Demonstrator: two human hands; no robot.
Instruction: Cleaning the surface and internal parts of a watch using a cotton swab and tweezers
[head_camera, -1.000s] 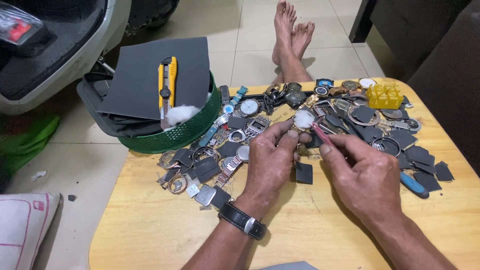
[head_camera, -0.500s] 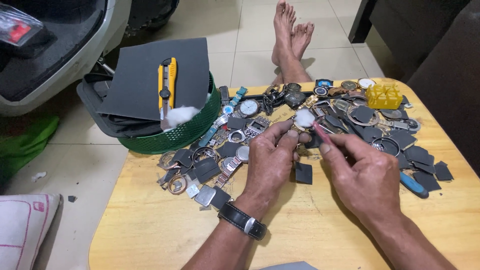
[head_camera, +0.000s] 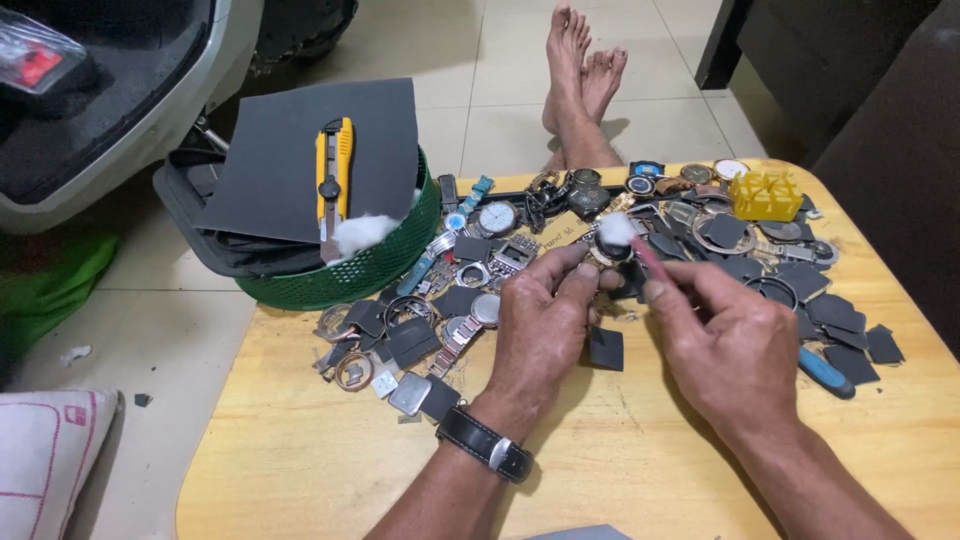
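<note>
Pinching watch case (head_camera: 608, 255) in left hand (head_camera: 545, 325); right hand (head_camera: 725, 335) gripping pink stick (head_camera: 648, 262).

We're in a home used as a small watch fixing spot. We sit low at a wood table (head_camera: 300, 440) on a tile floor (head_camera: 500, 70), bare feet (head_camera: 580, 70) out. Watches & watch parts (head_camera: 470, 290) lie in a pile w/ sandpaper bits. A scooter (head_camera: 110, 110) is parked nearby.
</note>
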